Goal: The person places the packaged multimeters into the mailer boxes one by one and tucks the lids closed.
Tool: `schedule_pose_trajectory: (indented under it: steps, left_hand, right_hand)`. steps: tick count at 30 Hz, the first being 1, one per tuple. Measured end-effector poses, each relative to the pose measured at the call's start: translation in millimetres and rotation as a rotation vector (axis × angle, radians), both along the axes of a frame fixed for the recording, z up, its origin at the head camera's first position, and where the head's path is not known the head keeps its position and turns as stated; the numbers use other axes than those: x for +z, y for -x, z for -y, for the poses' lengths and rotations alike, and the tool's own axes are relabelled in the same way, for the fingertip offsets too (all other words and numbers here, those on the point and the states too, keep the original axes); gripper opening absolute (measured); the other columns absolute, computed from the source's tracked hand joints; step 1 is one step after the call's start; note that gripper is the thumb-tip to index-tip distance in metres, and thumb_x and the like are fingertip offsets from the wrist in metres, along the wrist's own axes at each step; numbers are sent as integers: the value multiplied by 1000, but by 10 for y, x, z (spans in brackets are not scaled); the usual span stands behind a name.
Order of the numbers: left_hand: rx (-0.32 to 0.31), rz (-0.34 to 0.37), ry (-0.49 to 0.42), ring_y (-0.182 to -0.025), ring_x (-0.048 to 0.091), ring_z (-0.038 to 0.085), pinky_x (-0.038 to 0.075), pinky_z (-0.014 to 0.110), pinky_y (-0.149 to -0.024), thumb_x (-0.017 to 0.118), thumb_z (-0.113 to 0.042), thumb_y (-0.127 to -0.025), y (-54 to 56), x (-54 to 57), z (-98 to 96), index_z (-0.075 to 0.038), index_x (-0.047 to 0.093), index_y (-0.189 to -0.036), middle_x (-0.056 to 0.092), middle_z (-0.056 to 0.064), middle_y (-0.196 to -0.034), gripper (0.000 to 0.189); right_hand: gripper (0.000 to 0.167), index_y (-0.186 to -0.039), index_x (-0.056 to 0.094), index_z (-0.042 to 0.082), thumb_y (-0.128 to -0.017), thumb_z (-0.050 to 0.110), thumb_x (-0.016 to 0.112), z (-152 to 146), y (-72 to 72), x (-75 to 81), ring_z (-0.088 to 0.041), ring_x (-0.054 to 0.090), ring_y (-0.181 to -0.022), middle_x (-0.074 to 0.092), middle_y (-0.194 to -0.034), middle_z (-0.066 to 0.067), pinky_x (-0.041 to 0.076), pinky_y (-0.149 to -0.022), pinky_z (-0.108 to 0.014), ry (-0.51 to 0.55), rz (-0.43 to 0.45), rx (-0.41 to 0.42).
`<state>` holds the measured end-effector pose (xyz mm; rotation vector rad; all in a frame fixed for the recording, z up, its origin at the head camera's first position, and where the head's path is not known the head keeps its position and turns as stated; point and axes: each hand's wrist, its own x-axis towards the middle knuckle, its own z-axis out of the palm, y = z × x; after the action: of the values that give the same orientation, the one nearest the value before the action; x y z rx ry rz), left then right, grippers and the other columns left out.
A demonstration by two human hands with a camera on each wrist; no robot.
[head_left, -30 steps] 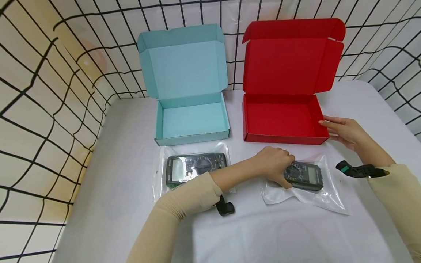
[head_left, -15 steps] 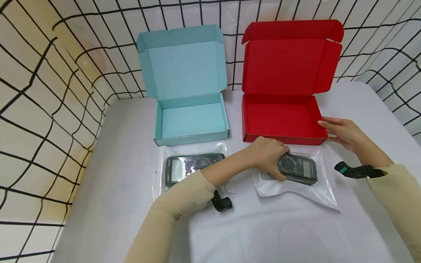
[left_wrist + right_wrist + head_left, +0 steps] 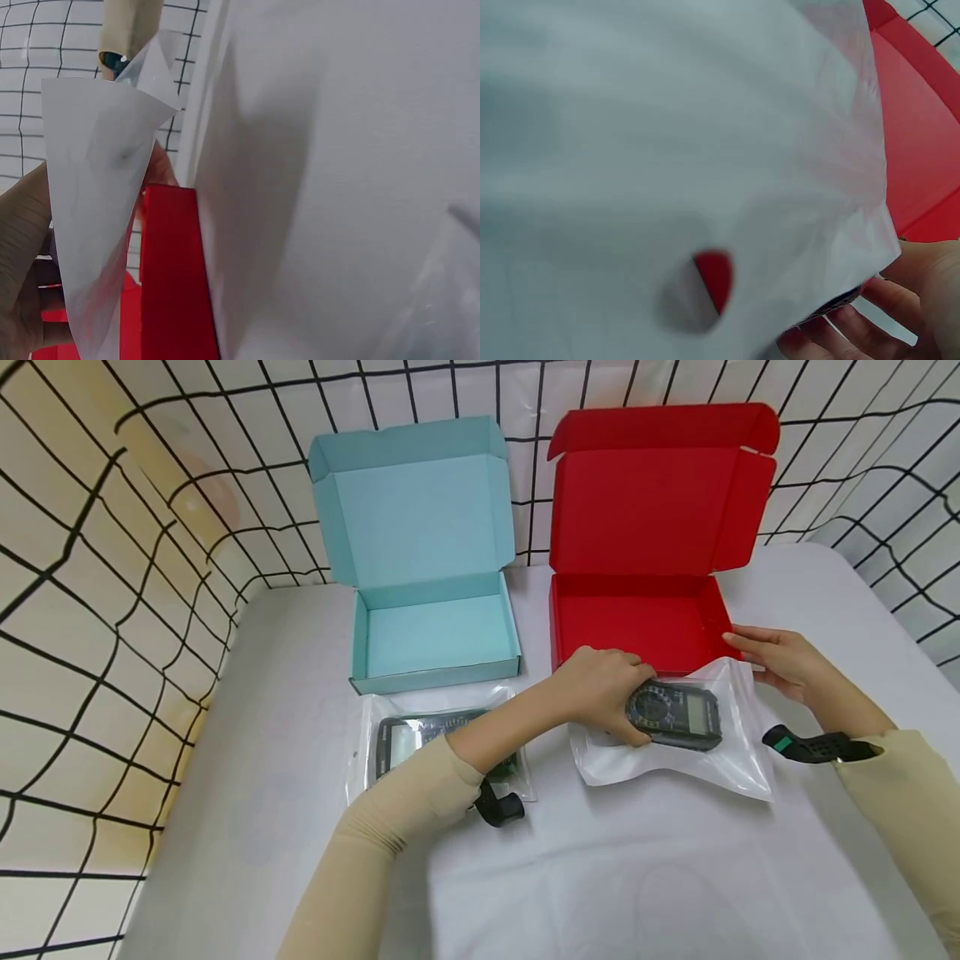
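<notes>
A black multimeter (image 3: 672, 714) in a clear plastic bag (image 3: 690, 768) hangs just in front of the red box (image 3: 637, 622). My left hand (image 3: 600, 693) grips the bagged meter by its left end, and the bag's upper edge overlaps the box's front wall. In the left wrist view, the bag's pale back (image 3: 105, 172) hides most of the meter. My right hand (image 3: 783, 668) holds the right wall of the red box near its front corner. The bag covers most of the right wrist view, with right-hand fingers (image 3: 885, 315) at the box edge.
A light blue box (image 3: 435, 635) stands with its lid raised, left of the red box. Another bagged multimeter (image 3: 405, 743) lies before it, partly under my left forearm. Black wire mesh (image 3: 97, 693) fences the white table (image 3: 255, 760) at the back and sides.
My left hand has lifted the bagged multimeter off the table and carried it slightly left and toward the red box. My right hand has kept its place on the box.
</notes>
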<state>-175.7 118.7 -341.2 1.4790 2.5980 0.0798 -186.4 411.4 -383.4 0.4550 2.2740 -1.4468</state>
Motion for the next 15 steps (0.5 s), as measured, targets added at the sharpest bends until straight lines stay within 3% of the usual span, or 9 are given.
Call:
schedule_pose_trajectory:
  steps: [5,11,15]
  left_hand:
    - [1,-34,-8,-95,54,4,46,18,-74,65,-60,-69,46,95,15,-23,52,-127,59,-9,-114,71]
    - [13,-16,-6,-98,53,5,46,19,-76,67,-59,-68,79,129,29,-23,51,-129,58,-8,-116,72]
    - [16,5,-1,-98,53,5,46,19,-77,67,-59,-68,94,90,29,-23,51,-129,58,-8,-117,72]
  right_hand:
    - [99,-147,14,10,-75,64,55,0,9,10,8,49,-85,33,-137,0,46,-86,-21,5,10,0]
    - [100,-146,16,8,-74,63,58,-9,17,4,9,54,-79,40,-112,15,51,-77,-17,28,-1,-20]
    - [98,-146,16,10,-75,61,58,-2,4,-14,9,54,-80,40,-109,18,50,-79,-17,28,-2,-24]
